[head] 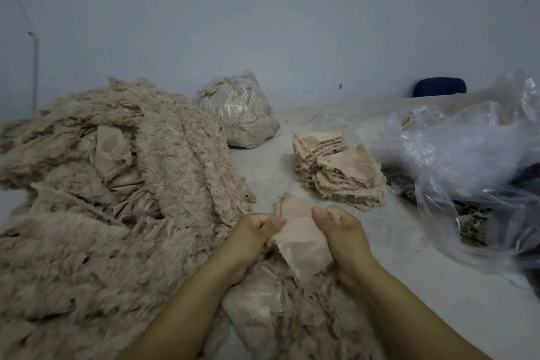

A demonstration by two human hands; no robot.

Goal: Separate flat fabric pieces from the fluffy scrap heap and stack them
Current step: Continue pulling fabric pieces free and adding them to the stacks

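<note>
A flat fabric piece [301, 238] is pinched between the left hand [252, 238] and right hand [340, 232] above the grey bench [409, 272]. The stack [339, 168] is seen at 1 o'clock, the fluffy heap [111, 184] at 9 o'clock, under a pale blue wall [263, 23].

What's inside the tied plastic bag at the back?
The bag shows beige fluffy scraps pressed against its clear plastic, like the heap beside it. Whatever lies deeper in the middle is covered.

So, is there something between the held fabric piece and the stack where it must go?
Nothing visible. Both hands, left and right, hold the piece; only bare table lies between it and the stack.
</note>
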